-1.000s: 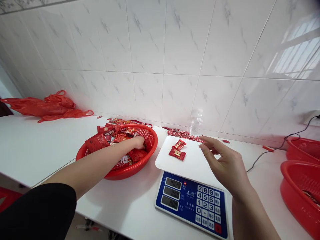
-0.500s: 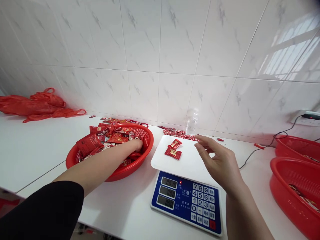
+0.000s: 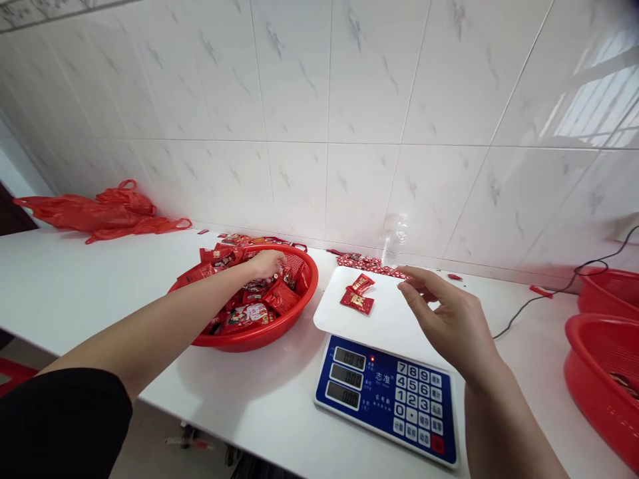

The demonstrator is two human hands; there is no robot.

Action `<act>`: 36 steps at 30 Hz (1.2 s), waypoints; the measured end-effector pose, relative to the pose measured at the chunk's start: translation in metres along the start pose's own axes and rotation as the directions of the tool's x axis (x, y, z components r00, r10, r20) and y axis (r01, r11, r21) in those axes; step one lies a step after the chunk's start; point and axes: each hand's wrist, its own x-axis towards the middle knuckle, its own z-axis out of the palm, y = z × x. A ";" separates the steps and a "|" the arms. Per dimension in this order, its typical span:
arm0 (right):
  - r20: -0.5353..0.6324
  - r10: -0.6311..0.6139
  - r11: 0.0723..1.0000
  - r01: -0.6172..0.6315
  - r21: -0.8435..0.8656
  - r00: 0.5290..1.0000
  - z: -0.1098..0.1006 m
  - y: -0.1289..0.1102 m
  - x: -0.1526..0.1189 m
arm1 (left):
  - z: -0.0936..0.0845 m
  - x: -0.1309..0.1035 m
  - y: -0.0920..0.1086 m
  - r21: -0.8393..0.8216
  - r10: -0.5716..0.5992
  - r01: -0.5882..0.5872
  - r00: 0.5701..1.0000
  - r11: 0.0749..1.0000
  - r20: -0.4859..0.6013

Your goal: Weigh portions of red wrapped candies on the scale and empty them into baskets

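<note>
My left hand [image 3: 269, 263] reaches into a red plastic basket [image 3: 310, 283] heaped with red-wrapped sweets [image 3: 249, 314]. It is at the basket's far right side, fingertips pointing down among the wrappers, so its grip is hidden. Two small red packets [image 3: 357, 303] lie touching on the white pan [image 3: 394, 326] of a blue digital scale [image 3: 384, 399]. Over the pan's right side hovers my right hand [image 3: 449, 316]. Its fingers are loosely bent, with a gap between thumb and forefinger and nothing in them.
Red plastic bags [image 3: 100, 213] lie at the back left. Along the wall are scattered red packets [image 3: 369, 265] and a clear plastic object [image 3: 394, 239]. More red baskets [image 3: 594, 379] stand at the right, with a black cable [image 3: 529, 303] near them.
My left hand has shifted within the basket toward its far side, uncovering sweets at the front. The view has turned slightly left. My right hand keeps its pose over the pan.
</note>
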 end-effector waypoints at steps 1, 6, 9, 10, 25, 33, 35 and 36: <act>0.004 -0.002 1.000 0.002 0.001 1.000 0.000 0.000 0.000 | -0.003 -0.001 -0.001 -0.029 -0.011 0.011 1.000 1.000 0.005; 0.021 -0.012 1.000 0.011 0.006 1.000 0.000 0.000 -0.001 | -0.021 -0.007 -0.001 -0.183 0.040 -0.032 0.998 0.983 0.040; 0.041 -0.002 1.000 0.002 0.000 0.999 0.000 0.000 -0.001 | -0.031 -0.010 0.003 -0.229 0.040 -0.034 0.999 0.973 0.023; 0.050 0.001 1.000 -0.001 -0.003 0.999 0.000 0.000 -0.001 | -0.034 -0.011 0.006 -0.247 0.033 -0.031 0.999 0.968 0.002; 0.377 0.027 0.997 0.005 -0.082 0.926 0.020 0.012 0.007 | 0.002 -0.058 0.151 -0.668 0.319 -0.148 0.937 0.729 0.141; 0.321 0.004 1.000 -0.005 0.003 0.947 0.030 0.018 0.011 | 0.034 -0.068 0.182 -0.742 0.464 -0.145 0.852 0.655 0.243; 0.332 0.015 0.999 -0.002 -0.039 0.943 0.030 0.022 0.012 | 0.040 -0.064 0.178 -0.700 0.434 -0.170 0.874 0.694 0.218; 0.344 0.030 0.998 -0.006 -0.070 0.939 0.030 0.025 0.013 | 0.042 -0.062 0.176 -0.662 0.408 -0.184 0.891 0.727 0.200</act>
